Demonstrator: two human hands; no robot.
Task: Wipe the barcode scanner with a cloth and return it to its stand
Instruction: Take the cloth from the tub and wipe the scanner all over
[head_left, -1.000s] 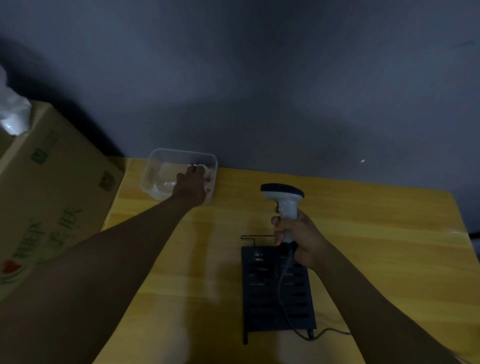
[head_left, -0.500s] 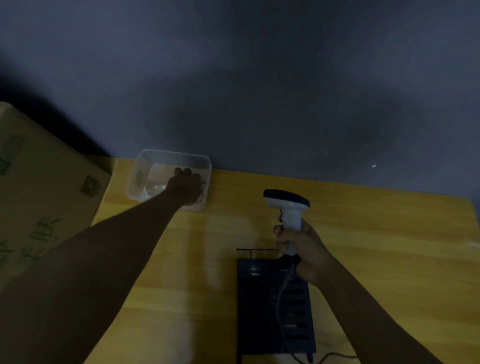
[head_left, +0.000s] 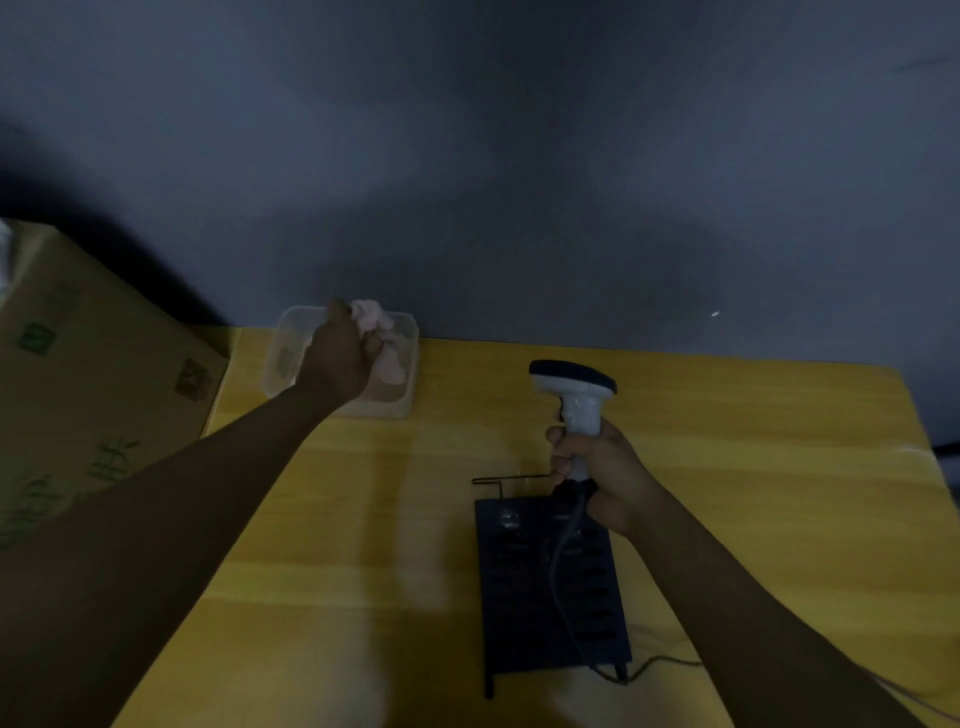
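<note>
The left hand (head_left: 340, 358) is closed around a bunched pale pink cloth (head_left: 375, 332), its grip tight on the upper part while the rest hangs down into a clear plastic tub (head_left: 410, 364). The tub sits at the far left of the yellow wooden counter (head_left: 753, 467), close to the dark wall (head_left: 519, 156).

The right hand (head_left: 602, 473) has its fingers wrapped fully around the handle of the scanner (head_left: 576, 395), holding it upright above the counter with its dark-topped head at the far end, pointing left. A grey cable (head_left: 563, 571) runs from the base of the handle towards the near edge, over the black slotted stand (head_left: 550, 613), and trails off to the right. The stand lies on the counter just near of the right hand, with a thin wire bracket (head_left: 498, 480) at its far end. The scanner is not on the stand; it is well apart from the cloth.

A cardboard box (head_left: 93, 395) stands to the left of the counter, beside the tub.
</note>
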